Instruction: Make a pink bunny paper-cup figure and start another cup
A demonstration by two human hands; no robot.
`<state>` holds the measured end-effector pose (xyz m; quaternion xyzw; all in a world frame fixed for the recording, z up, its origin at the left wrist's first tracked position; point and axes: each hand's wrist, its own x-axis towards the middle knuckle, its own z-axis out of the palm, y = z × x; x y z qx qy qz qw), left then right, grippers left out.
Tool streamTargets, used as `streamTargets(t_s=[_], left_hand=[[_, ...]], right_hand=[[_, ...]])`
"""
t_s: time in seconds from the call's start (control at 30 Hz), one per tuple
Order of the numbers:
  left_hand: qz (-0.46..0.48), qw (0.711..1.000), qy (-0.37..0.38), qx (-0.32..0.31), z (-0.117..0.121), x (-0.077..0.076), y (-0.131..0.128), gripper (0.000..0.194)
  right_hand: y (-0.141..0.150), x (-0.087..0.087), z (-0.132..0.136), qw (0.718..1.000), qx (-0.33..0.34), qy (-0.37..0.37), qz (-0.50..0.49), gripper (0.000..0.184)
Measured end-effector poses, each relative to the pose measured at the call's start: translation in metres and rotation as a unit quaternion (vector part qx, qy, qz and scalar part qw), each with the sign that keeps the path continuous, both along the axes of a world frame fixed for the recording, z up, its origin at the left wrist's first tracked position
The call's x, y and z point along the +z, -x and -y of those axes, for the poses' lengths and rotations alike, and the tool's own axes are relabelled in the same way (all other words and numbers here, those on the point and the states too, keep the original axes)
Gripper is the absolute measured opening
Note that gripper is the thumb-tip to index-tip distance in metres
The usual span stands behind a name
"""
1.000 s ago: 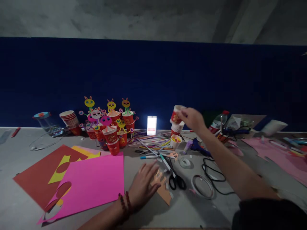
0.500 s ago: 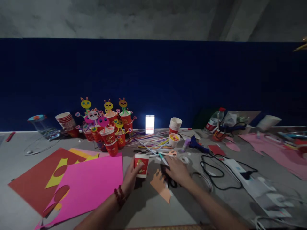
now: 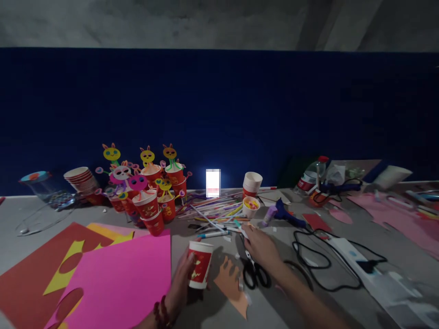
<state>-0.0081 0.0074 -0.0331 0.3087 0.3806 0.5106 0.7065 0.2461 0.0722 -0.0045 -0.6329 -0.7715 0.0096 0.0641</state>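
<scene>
My left hand [image 3: 181,276] grips a red paper cup [image 3: 200,267] with gold print, its fingers wrapped round the left side. The cup is held above the grey table, slightly tilted, with its wide end up. My right hand [image 3: 259,242] reaches to the edge of the pile of sticks, its fingers closed on a slim white marker [image 3: 241,228] with a teal end. Black-handled scissors [image 3: 255,274] lie just below that hand, partly under the forearm. An orange paper scrap [image 3: 231,285] with scalloped cut-outs rests between the cup and the scissors.
Finished cup figures [image 3: 146,203] stand at the back left, above pink paper [image 3: 120,274]. Loose sticks [image 3: 212,210], a cup of small yellow pieces [image 3: 251,208] and a cup stack [image 3: 253,183] sit in the middle. A black cable [image 3: 308,265] and power strip [image 3: 348,258] lie right.
The cup in my left hand has come lower and nearer. My right hand has shifted slightly right with the marker, and the scissors show more fully. The view has also moved a little.
</scene>
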Motion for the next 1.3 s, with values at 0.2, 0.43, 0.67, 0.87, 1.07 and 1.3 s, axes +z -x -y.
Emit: streamTargets(t_s=[0.2, 0.43, 0.67, 0.87, 1.07, 1.3], left_hand=[[0.051, 0.999, 0.011, -0.001, -0.001, 0.000, 0.002, 0.067], [0.042, 0.999, 0.015, -0.031, 0.002, 0.006, 0.005, 0.053], [0.048, 0.998, -0.020, -0.034, 0.002, 0.005, 0.007, 0.054], [0.081, 0.996, -0.011, -0.044, 0.005, -0.005, 0.005, 0.049], [0.102, 0.992, -0.022, -0.066, 0.012, -0.008, -0.003, 0.054], [0.136, 0.989, -0.022, -0.052, 0.012, -0.020, -0.008, 0.053]], right_hand=[[-0.015, 0.000, 0.014, 0.997, 0.048, -0.066, 0.001, 0.025], [-0.017, -0.004, 0.061, 0.995, 0.052, 0.018, -0.078, 0.012], [-0.003, -0.010, 0.075, 0.999, -0.004, 0.025, -0.019, 0.037], [-0.011, 0.001, 0.065, 0.994, -0.002, 0.061, -0.094, 0.039], [-0.021, 0.007, 0.054, 0.902, -0.015, 0.181, -0.391, 0.048], [-0.008, -0.014, 0.032, 0.711, 0.015, 0.272, -0.648, 0.057]])
